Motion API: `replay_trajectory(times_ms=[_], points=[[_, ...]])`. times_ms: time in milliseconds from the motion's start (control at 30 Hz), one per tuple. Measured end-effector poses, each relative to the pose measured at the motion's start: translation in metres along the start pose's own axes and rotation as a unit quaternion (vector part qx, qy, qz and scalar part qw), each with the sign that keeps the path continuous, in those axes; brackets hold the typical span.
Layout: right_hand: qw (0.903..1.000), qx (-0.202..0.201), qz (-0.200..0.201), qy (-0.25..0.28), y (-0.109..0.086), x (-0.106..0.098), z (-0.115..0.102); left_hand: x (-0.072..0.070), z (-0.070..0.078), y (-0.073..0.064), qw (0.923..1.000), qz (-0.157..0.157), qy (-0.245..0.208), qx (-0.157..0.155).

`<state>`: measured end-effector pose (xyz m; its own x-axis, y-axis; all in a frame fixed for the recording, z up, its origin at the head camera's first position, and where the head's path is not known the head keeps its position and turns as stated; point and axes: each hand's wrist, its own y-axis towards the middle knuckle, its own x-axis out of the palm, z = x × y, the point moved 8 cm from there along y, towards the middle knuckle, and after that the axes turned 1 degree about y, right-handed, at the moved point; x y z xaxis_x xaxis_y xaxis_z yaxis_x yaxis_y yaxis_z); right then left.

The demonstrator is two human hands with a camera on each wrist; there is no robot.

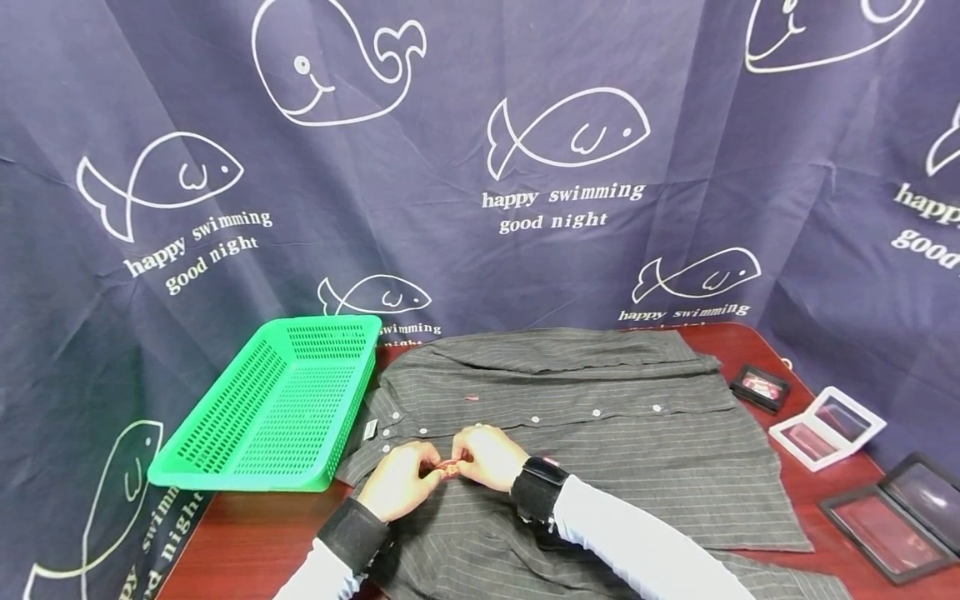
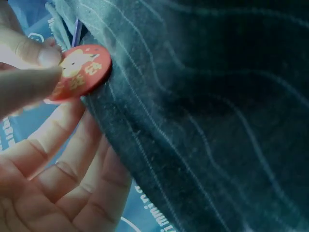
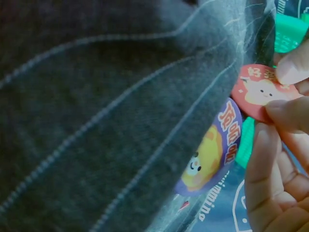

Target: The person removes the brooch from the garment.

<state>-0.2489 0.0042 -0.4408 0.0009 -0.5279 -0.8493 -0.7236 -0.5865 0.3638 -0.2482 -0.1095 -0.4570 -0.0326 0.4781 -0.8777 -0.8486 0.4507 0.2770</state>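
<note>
Red and round, the badge with gold lettering [image 1: 448, 469] is pinched by thumb and fingers of both the left hand [image 1: 397, 482] and right hand [image 1: 491, 457], beside cloth of the dark grey, white-striped shirt [image 1: 637, 458] on the reddish-brown desk [image 1: 247, 533]. It might be dropped if either pinch is slackened, since only its rim seems gripped; thin fabric could be puckered if tugged. The round purple badge [image 3: 210, 157] just beside might be knocked. By the green perforated plastic basket [image 1: 240, 479], only its own mesh floor is shown; in the small black box [image 1: 753, 398], something red-and-white is held, too small to identify.
</note>
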Motion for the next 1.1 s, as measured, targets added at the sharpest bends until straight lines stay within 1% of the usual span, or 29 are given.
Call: replay_trajectory(times_ms=[100,200,300,400,500,567,767,833,933,1100], points=[[0.9999,-0.011,0.002,-0.004,-0.001,0.001,-0.004,-0.002,-0.003,-0.003,0.9999,-0.004,-0.002,-0.013],[0.9996,-0.023,0.005,-0.013,-0.001,-0.001,-0.005,-0.004,-0.004,-0.004,0.9998,-0.001,0.006,-0.016],[0.9992,-0.036,0.006,-0.019,-0.001,-0.001,-0.007,-0.005,-0.005,-0.006,0.9997,-0.006,0.012,-0.022],[0.9984,-0.049,0.009,-0.027,-0.002,-0.001,-0.01,-0.003,-0.005,-0.008,0.9995,-0.018,0.005,-0.024],[0.9974,-0.062,0.009,-0.037,-0.004,0.001,-0.012,0.002,-0.005,-0.01,0.9991,-0.035,0.0,-0.022],[0.9965,-0.069,0.006,-0.047,-0.005,0.004,-0.013,0.005,-0.005,-0.011,0.9989,-0.042,0.005,-0.018],[0.994,-0.087,0.002,-0.066,-0.007,0.008,-0.015,0.008,0.0,-0.013,0.9989,-0.039,0.025,0.009],[0.9933,-0.093,0.003,-0.068,-0.008,0.008,-0.015,0.009,0.001,-0.013,0.9986,-0.042,0.029,0.013],[0.9933,-0.096,0.003,-0.064,-0.008,0.008,-0.016,0.009,0.004,-0.013,0.998,-0.053,0.03,0.019],[0.9938,-0.101,-0.003,-0.046,-0.011,0.009,-0.016,0.015,0.005,-0.014,0.9966,-0.065,0.038,0.032]])
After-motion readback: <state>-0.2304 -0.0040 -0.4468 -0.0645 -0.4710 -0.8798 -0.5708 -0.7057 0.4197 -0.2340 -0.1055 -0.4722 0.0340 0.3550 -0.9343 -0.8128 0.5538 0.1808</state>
